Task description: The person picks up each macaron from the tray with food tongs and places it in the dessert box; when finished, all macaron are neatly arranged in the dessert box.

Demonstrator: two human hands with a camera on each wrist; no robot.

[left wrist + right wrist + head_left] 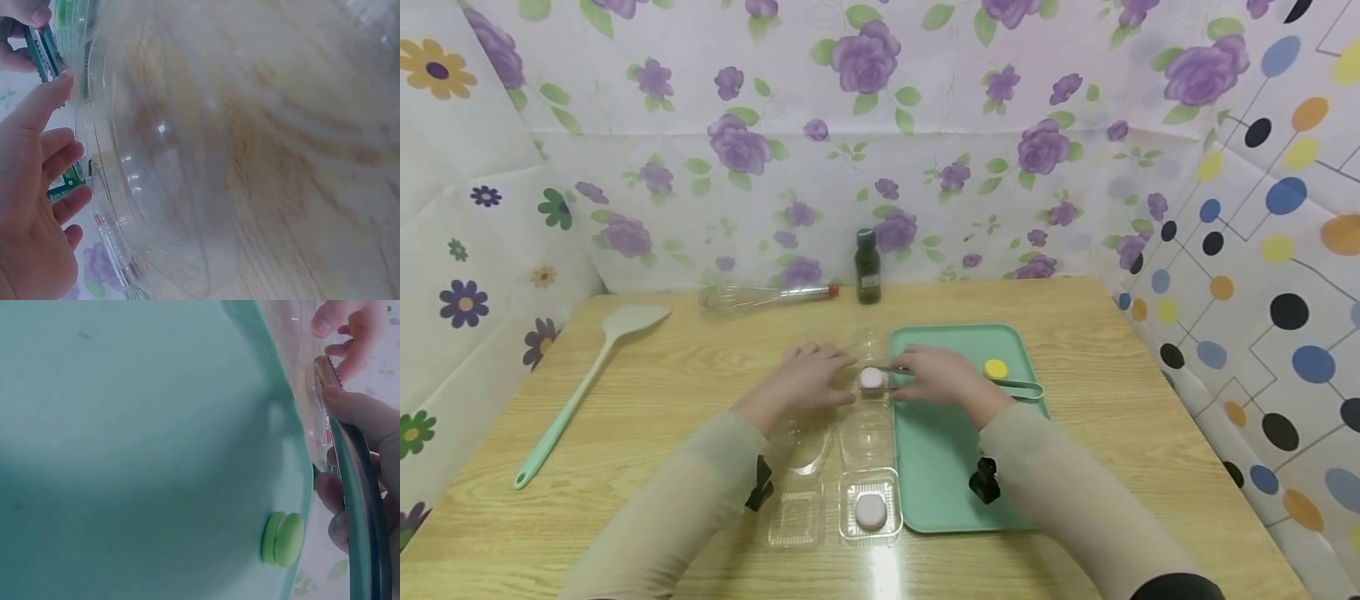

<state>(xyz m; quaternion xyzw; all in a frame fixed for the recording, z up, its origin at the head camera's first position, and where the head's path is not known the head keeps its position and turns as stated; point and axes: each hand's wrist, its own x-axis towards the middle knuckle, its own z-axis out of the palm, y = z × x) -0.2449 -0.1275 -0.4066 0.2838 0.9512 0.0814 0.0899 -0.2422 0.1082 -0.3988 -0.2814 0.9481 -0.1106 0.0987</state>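
A: In the head view, where is the pale pink macaron (872, 379)?
B: Centre of the frame, at the tips of the metal tongs (1018, 388). I can't tell whether the tips squeeze it.
A: And the hands?
B: The right hand (936, 379) has its fingers wrapped round the tongs, above the green tray (955, 467). The left hand (805, 379) holds nothing, fingers loosely bent.
A: What does the left wrist view add?
B: Its palm, at the left of the frame, just beside clear plastic packaging (169, 181). Whether it touches that, I can't tell.
A: The right wrist view?
B: The tongs' toothed end, upper right, with the thumb on the metal. The yellow macaron (996, 369), seen from above in the head view, looks green there and shows two shells, lower right.
A: Anything only the head view shows?
B: A greyish macaron (871, 511) inside a clear box (891, 483), bottom centre.
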